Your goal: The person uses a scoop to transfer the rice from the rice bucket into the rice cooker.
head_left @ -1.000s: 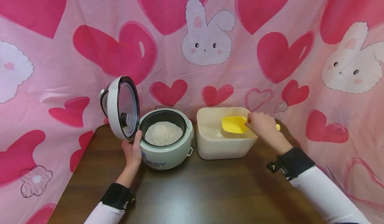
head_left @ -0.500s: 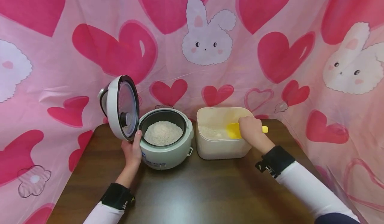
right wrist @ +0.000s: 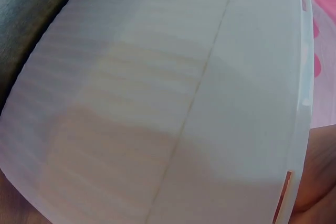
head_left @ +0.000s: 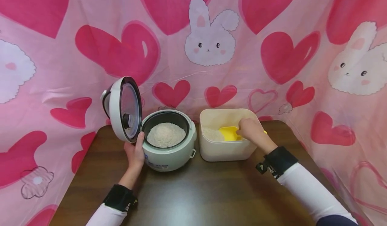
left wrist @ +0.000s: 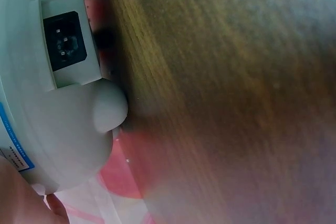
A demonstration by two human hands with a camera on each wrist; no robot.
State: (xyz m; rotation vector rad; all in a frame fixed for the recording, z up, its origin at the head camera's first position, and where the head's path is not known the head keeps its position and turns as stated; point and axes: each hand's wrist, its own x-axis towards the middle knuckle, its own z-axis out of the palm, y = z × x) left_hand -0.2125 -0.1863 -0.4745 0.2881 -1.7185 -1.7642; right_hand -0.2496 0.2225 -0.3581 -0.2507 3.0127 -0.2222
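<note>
A pale green rice cooker (head_left: 170,158) stands on the brown table with its round lid (head_left: 115,113) tipped up to the left. White rice (head_left: 166,135) lies in its dark inner pot. My left hand (head_left: 134,153) holds the cooker at the hinge side, thumb up by the lid's lower edge; the left wrist view shows the hand (left wrist: 16,198) beside the cooker's wall (left wrist: 63,129). My right hand (head_left: 251,130) grips the handle of a yellow scoop (head_left: 229,133) inside a cream rice bin (head_left: 226,152). The scoop's bowl is at the rice. The bin's wall (right wrist: 157,103) fills the right wrist view.
The bin stands close to the right of the cooker. A power socket (left wrist: 65,40) shows low on the cooker's side. Behind the brown table (head_left: 193,192) hangs a pink cloth (head_left: 172,61) printed with hearts and rabbits.
My right hand has moved left and lower, taking the scoop from above the bin down into the rice, and has since shifted it further left. My left hand keeps its place at the cooker.
</note>
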